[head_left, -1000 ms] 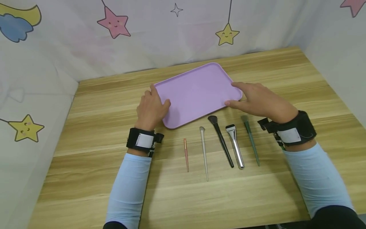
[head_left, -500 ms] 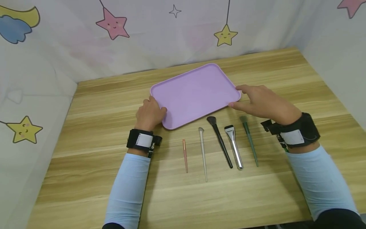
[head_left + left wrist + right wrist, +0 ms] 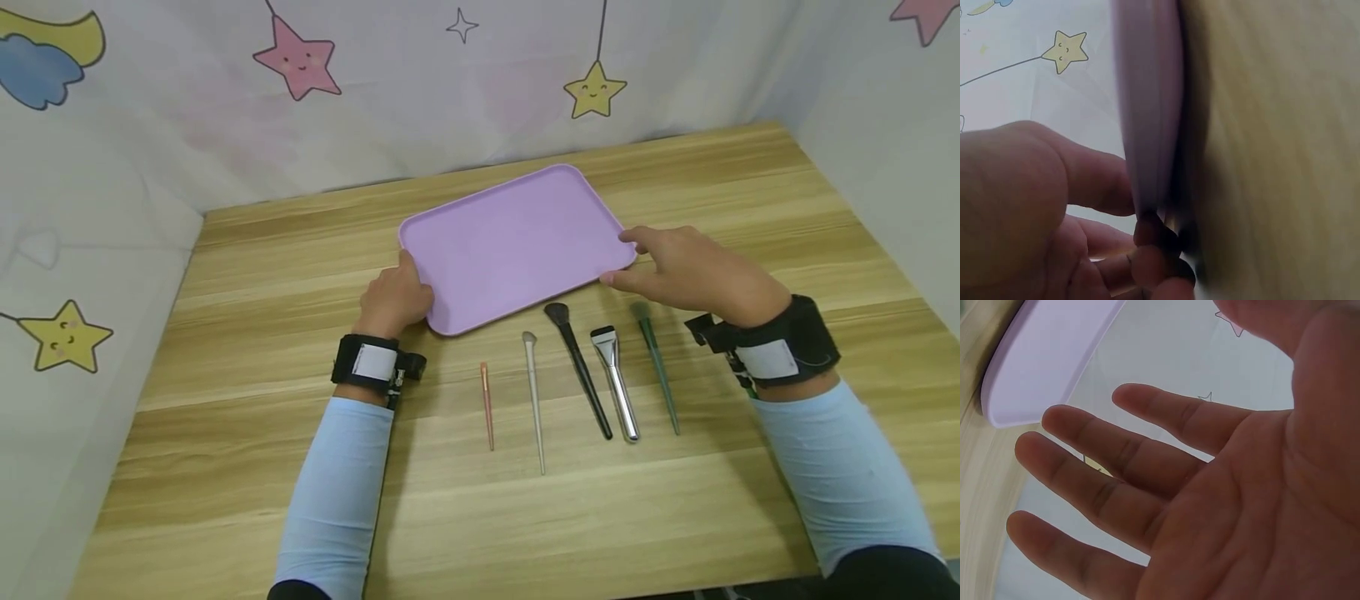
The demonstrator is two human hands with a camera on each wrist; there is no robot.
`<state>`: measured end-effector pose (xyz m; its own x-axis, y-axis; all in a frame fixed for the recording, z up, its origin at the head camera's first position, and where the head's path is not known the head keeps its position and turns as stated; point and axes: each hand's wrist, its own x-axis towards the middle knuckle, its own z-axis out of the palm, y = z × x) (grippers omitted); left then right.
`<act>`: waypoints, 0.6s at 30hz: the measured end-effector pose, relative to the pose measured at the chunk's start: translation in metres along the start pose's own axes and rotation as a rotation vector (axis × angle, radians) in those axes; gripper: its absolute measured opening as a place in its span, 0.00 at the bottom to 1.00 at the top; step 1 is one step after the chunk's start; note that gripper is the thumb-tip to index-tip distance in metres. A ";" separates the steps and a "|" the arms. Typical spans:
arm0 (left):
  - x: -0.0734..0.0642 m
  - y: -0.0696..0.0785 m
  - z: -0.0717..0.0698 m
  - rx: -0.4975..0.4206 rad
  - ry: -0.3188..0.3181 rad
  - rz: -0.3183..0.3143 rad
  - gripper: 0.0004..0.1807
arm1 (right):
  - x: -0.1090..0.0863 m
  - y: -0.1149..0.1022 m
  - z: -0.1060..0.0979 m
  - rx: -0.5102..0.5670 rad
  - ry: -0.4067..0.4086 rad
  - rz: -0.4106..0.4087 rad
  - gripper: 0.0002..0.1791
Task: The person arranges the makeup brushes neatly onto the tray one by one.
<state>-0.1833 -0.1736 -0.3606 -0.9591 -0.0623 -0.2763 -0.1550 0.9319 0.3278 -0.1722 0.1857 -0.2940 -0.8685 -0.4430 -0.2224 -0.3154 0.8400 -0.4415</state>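
A flat lilac tray [image 3: 517, 242] lies slanted toward the back of the wooden table. My left hand [image 3: 393, 300] grips its left edge; in the left wrist view the thumb [image 3: 1097, 181] meets the tray's rim while the other fingers curl at its underside. At the right front corner is my right hand [image 3: 697, 271], thumb and index fingertips right at the rim. The right wrist view shows that hand's fingers [image 3: 1129, 456] spread and nearly straight, palm in sight, with the tray's corner [image 3: 1035, 369] beyond them.
In front of the tray several makeup brushes lie in a row: a small pink brush [image 3: 487, 408], a grey brush [image 3: 535, 400], a black brush [image 3: 583, 375], a silver flat-topped brush [image 3: 618, 383] and a green brush [image 3: 658, 367]. A star-printed curtain [image 3: 420, 108] borders the table.
My left hand has drawn back toward me along the tray's left edge and its fingers have curled at the edge. My right hand has shifted slightly right. The tray and brushes look nearly unmoved.
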 end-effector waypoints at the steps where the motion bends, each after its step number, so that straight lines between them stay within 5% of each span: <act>1: 0.001 0.000 0.000 -0.001 -0.002 0.001 0.41 | 0.000 0.000 0.000 -0.003 -0.001 0.000 0.48; 18: 0.012 -0.002 0.003 -0.044 0.012 0.035 0.37 | -0.007 0.005 0.005 -0.001 -0.015 -0.019 0.39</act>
<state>-0.1941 -0.1752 -0.3676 -0.9668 -0.0346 -0.2531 -0.1314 0.9171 0.3763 -0.1656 0.1913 -0.2994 -0.8565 -0.4637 -0.2268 -0.3323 0.8315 -0.4451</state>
